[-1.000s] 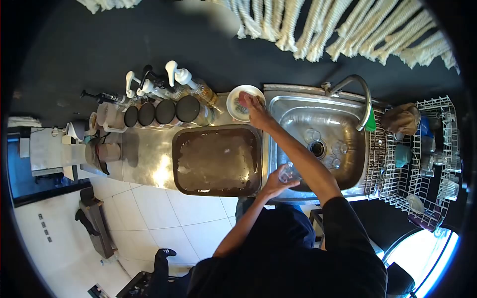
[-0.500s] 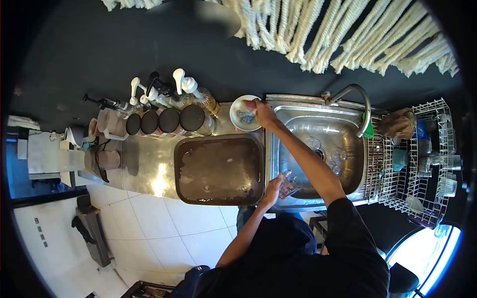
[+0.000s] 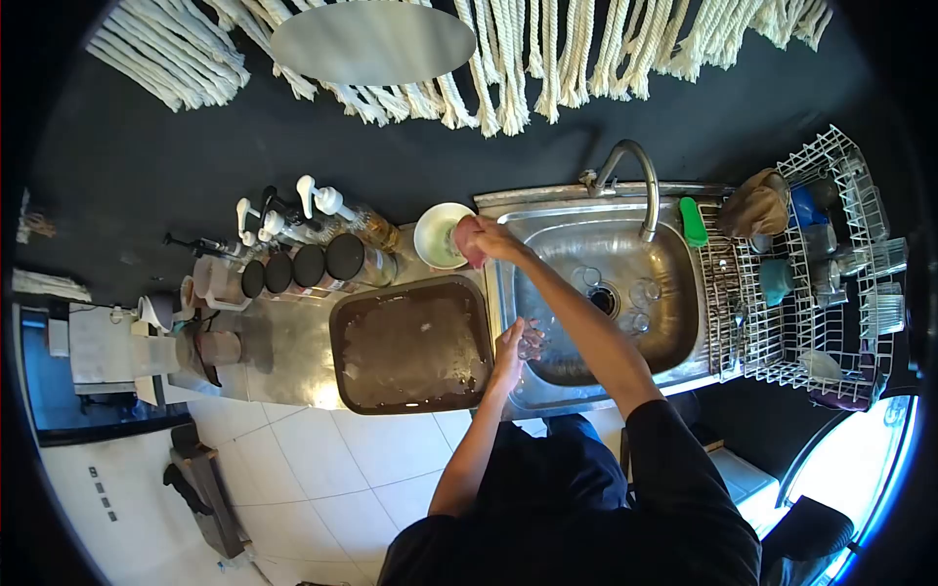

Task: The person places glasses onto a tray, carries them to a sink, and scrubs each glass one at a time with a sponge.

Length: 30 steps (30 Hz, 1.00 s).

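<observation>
My right hand (image 3: 499, 240) reaches across the sink's left side and grips a pinkish-red sponge (image 3: 469, 242) at the right rim of a white bowl (image 3: 437, 230). Pale liquid shows inside the bowl. Lower down, by the sink's left edge, my left hand (image 3: 509, 354) has its fingers around a clear drinking glass (image 3: 532, 342). Several more clear glasses (image 3: 640, 322) lie in the basin of the metal sink (image 3: 674, 352), near the drain. My right forearm hides part of the basin.
A wet brown tray (image 3: 410, 342) lies on the counter left of the sink. Lidded jars (image 3: 344, 258) and pump bottles (image 3: 366, 225) stand behind it. The curved faucet (image 3: 649, 195) overhangs the basin. At right are a green scrubber (image 3: 693, 223) and a white dish rack (image 3: 782, 356) with cups.
My right hand has drawn the sponge from inside the bowl to its right rim. The glass stays in my left hand, now turned differently. The whole view has shifted.
</observation>
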{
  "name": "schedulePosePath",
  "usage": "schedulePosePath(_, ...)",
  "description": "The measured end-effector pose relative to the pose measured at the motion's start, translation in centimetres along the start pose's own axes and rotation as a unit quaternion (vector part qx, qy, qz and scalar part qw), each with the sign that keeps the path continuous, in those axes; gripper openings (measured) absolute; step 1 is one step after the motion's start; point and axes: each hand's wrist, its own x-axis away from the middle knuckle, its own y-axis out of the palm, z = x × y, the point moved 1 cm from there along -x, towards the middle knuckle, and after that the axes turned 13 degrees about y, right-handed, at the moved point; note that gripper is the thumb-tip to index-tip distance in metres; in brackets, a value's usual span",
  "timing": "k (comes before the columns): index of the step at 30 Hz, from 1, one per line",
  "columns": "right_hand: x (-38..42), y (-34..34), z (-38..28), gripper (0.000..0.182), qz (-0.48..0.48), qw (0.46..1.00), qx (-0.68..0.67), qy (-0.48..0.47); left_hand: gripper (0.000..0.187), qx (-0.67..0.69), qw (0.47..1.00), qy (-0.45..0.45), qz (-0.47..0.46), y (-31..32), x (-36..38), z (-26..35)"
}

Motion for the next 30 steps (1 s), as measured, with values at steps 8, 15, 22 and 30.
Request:
schedulePosePath(8,1.3,0.1,-5.8,0.019,-0.006,0.919,0.389,-0.069,0.058,-0.015,1.000,0.002,-0.024,-2.0,1.6,0.5)
schedulePosePath(15,-1.8,1.2,-9.6,0.038,-0.097,0.849,0.516,0.059,0.054,-0.014,0.999,-0.006,-0.049,-3.0,2.4,0.7)
schedulePosePath(22,-3.5,-1.2,-8.5,0.036,-0.078,0.930,0.358,0.033,0.045,-0.015,0.999,0.021,-0.037,-5.3,0.7,6.0)
schedulePosePath(30,-2.6,-0.7,-7.7,0.055,-0.092,0.953,0.288,0.035,0.089,-0.283,0.952,0.024,-0.116,-8.8,-9.7,15.8)
